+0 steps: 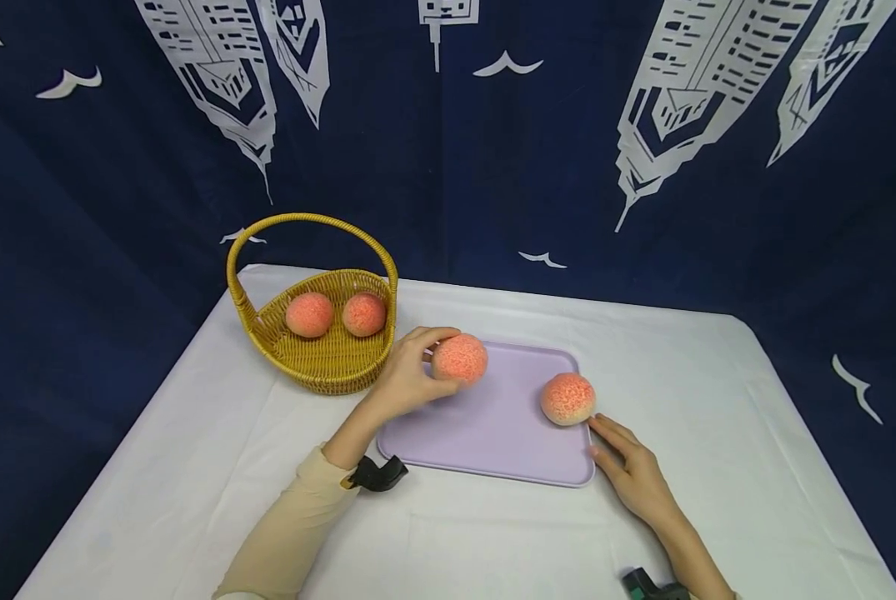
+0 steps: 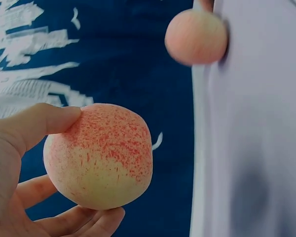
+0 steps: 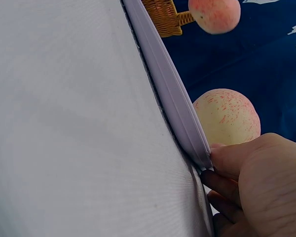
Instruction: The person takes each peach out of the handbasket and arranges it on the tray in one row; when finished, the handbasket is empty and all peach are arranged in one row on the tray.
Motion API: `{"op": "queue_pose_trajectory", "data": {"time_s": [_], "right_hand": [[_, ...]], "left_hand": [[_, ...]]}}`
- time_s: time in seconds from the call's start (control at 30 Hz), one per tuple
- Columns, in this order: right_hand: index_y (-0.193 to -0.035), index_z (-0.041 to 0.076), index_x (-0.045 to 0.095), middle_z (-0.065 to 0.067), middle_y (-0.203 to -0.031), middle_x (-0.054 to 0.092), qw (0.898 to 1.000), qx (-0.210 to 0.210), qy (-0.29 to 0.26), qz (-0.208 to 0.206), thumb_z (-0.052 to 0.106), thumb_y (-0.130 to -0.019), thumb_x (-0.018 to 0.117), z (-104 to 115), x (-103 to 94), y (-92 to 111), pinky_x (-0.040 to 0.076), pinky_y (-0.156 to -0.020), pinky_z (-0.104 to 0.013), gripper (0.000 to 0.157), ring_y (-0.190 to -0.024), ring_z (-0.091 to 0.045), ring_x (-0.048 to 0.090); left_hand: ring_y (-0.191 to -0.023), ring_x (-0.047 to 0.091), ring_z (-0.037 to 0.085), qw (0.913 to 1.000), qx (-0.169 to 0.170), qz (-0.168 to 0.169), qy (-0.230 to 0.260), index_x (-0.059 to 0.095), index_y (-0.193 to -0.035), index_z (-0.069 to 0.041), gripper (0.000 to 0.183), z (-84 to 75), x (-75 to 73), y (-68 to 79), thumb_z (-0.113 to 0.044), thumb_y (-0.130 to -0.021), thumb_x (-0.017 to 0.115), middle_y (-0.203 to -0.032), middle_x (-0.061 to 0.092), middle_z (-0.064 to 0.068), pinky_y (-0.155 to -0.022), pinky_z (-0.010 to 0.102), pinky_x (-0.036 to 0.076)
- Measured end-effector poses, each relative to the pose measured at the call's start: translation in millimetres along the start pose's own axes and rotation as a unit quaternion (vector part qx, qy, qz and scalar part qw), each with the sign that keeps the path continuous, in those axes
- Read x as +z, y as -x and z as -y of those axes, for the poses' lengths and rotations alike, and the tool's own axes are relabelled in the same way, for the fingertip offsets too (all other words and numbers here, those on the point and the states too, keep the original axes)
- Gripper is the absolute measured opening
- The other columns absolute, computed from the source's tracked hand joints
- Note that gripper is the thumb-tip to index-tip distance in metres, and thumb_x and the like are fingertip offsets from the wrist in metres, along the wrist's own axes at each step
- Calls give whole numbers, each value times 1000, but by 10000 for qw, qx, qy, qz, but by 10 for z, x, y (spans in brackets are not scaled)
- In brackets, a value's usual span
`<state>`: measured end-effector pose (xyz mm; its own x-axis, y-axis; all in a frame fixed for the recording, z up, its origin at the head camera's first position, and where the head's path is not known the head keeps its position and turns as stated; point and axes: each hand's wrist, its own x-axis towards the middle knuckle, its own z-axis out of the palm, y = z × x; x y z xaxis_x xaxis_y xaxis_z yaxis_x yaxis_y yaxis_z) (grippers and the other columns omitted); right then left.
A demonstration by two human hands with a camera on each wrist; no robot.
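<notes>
In the head view, my left hand point(image 1: 405, 379) holds a pink-speckled peach point(image 1: 460, 359) over the left part of a lilac tray point(image 1: 493, 446). Thumb and fingers curl round this peach point(image 2: 101, 158) in the left wrist view. A second peach point(image 1: 568, 399) rests at the tray's right side. Beside it, my right hand point(image 1: 640, 483) grips the tray's right edge; the right wrist view has its thumb at the tray rim point(image 3: 175, 91) and the other fingers bent against the edge. Two more peaches, one on the left point(image 1: 309, 315) and one on the right point(image 1: 364, 314), lie in a wicker basket point(image 1: 327, 367).
The basket's tall arched handle point(image 1: 308, 217) rises behind the tray's left end. A white cloth point(image 1: 478, 542) covers the table. Behind it hangs a dark blue curtain point(image 1: 448, 167) with white building prints.
</notes>
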<state>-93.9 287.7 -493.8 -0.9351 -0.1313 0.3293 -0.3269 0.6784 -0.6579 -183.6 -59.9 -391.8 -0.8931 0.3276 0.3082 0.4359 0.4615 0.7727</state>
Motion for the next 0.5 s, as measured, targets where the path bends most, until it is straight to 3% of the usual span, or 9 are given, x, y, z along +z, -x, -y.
{"op": "queue_pose_trajectory", "data": {"time_s": [0.2,0.5], "right_hand": [[-130,-3,59,-28,-135,55,10000,-1,-2,-7,8,-92,65,0,7,-6,17,-100,4,41,-125,23,26],[-130,-3,59,-27,-135,55,10000,14,38,6,8,-92,65,-2,4,-7,17,-100,4,41,-125,23,25]], "left_hand": [[-102,61,23,9995,-86,293,56,63,-126,-10,62,-28,373,-93,-18,-69,87,-123,64,10,-88,38,51],[-102,61,22,9986,-417,317,92,63,-126,-10,63,-11,776,-153,-21,-68,87,-118,65,8,-91,40,47]]}}
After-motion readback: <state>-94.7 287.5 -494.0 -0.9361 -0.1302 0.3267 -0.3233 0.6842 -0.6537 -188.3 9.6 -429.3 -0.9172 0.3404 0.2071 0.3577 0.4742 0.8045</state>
